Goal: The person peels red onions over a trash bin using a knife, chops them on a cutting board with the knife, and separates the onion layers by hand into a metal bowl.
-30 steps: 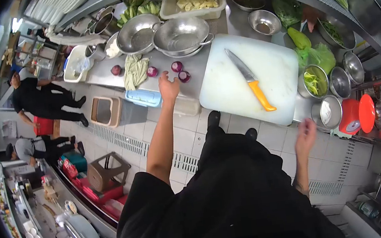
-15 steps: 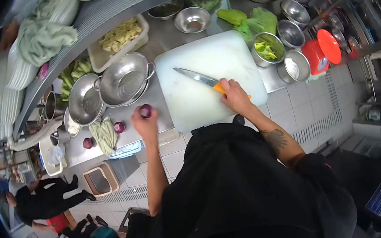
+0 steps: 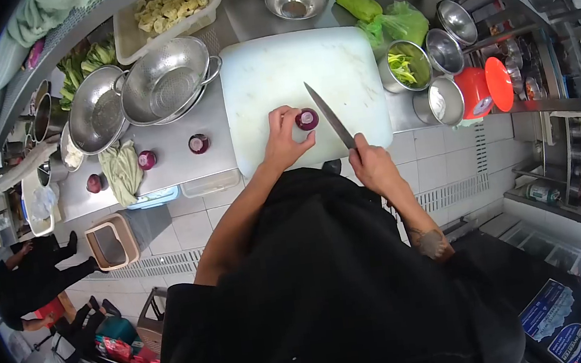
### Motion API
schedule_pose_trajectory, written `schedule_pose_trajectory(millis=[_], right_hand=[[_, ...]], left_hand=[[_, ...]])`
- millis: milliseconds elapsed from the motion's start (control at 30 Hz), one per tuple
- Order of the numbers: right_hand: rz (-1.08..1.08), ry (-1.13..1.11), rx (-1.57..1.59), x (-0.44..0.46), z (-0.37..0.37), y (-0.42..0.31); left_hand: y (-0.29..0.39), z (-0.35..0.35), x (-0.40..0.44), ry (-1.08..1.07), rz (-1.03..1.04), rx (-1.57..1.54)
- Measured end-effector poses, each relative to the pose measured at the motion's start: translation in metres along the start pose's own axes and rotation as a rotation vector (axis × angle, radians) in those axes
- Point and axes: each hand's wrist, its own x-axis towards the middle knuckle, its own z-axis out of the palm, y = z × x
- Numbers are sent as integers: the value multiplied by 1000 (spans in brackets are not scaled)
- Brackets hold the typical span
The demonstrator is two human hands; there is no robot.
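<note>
My left hand [image 3: 288, 137] grips a red onion [image 3: 307, 118] on the white cutting board [image 3: 255, 70]; a pale cut end shows on the onion's face. Fingers of my right hand [image 3: 373, 164] are wrapped round the handle of a kitchen knife [image 3: 329, 113]. Its long blade slants up and left over the board, just right of the onion and apart from it. On the steel counter to the left lies another red onion [image 3: 199, 143] with a pale top. Farther left are a second onion [image 3: 147, 159], a green cloth [image 3: 122, 174] and a third, smaller onion [image 3: 93, 182].
Metal colanders [image 3: 166, 81] stand left of the board, below a tub of pale chopped pieces [image 3: 171, 7]. To the right are a pot of cut greens [image 3: 405, 66], a pot of white contents [image 3: 438, 103] and a red scale [image 3: 474, 92]. A shelf edge [image 3: 62, 93] overhangs the counter.
My left hand has moved from the counter onto the board with an onion. An onion now shows on the counter near where it was. The knife has swung to point more upward; the view has shifted.
</note>
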Motion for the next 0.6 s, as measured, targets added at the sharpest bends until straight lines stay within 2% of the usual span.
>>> schedule_pose_trajectory(millis=[167, 600], right_hand=[[-15, -170, -225, -4, 5, -7], [27, -337, -319, 1, -18, -33]], left_hand=[[-11, 2, -2, -77, 10, -4], [-11, -1, 1, -113, 54, 13]])
